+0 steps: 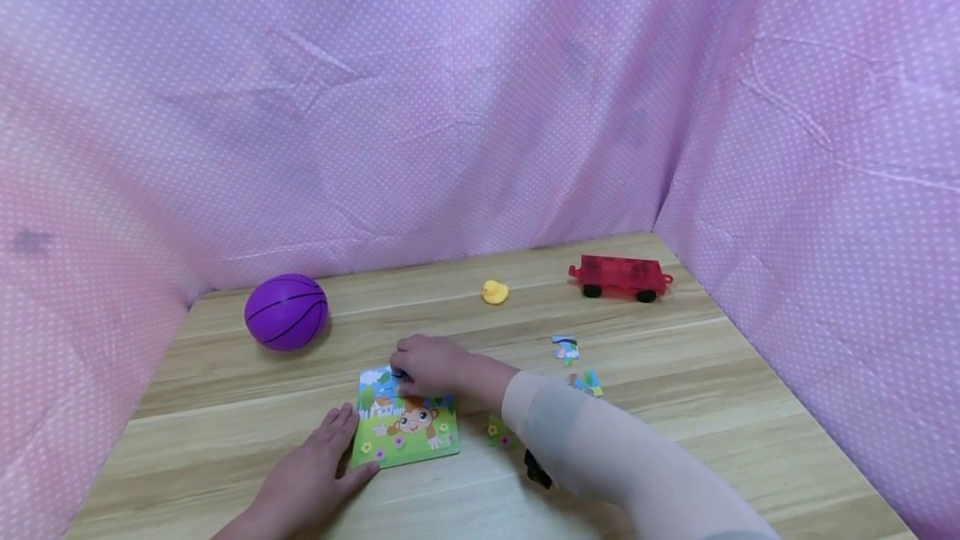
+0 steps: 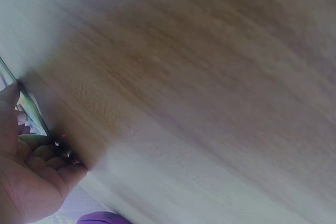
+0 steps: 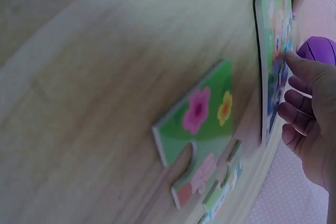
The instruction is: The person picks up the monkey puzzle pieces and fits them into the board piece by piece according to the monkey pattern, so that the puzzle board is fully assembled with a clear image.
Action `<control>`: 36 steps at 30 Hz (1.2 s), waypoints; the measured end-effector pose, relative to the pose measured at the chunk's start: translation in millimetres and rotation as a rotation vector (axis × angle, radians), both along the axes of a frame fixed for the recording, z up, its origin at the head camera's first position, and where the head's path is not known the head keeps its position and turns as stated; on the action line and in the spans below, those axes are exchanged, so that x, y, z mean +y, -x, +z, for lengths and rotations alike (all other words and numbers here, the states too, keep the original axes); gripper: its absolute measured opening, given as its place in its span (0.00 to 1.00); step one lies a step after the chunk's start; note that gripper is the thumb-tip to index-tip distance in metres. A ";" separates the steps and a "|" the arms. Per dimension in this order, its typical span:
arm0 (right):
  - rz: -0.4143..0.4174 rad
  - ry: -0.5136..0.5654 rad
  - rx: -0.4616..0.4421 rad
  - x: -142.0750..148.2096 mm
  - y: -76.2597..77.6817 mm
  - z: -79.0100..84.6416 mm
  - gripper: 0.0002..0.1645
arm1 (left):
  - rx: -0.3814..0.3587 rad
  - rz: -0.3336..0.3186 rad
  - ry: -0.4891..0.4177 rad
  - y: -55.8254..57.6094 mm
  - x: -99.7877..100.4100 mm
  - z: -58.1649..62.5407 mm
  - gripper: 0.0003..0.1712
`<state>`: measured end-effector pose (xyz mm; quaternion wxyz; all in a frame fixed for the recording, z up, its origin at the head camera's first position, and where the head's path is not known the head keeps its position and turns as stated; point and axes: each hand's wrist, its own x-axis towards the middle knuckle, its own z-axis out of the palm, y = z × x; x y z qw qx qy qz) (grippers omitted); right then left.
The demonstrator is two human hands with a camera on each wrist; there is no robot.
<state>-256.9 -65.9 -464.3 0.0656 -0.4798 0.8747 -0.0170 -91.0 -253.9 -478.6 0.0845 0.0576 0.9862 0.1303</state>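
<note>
Right hand [image 1: 431, 367] reaches over the upper part of the monkey puzzle [image 1: 408, 433], fingers bent down to it — from my end I can't tell whether they pinch a piece or just press. The puzzle lies flat on the table [image 1: 217, 415], with the left hand [image 1: 315, 457] at its left edge, fingers extended and thumb by the near corner, apparently bracing it. I take the step to be seating a piece near the top. Next, I'd want that spot pushed flush — then one of the loose bits to the right: the flower piece [image 3: 202, 119], or the blue piece [image 1: 566, 347] farther off.
</note>
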 end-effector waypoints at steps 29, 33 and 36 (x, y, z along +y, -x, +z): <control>-0.001 -0.071 0.106 -6.8 -6.8 -1.0 0.18 | 0.031 -0.012 -0.007 0.4 -0.7 0.5 0.53; -0.015 -0.076 0.099 -8.5 -8.5 0.1 0.18 | 0.038 -0.013 -0.008 0.1 -0.5 0.8 0.53; -0.029 -0.076 0.088 -9.5 -10.0 0.9 0.18 | 0.042 -0.013 -0.008 0.0 -0.3 0.7 0.53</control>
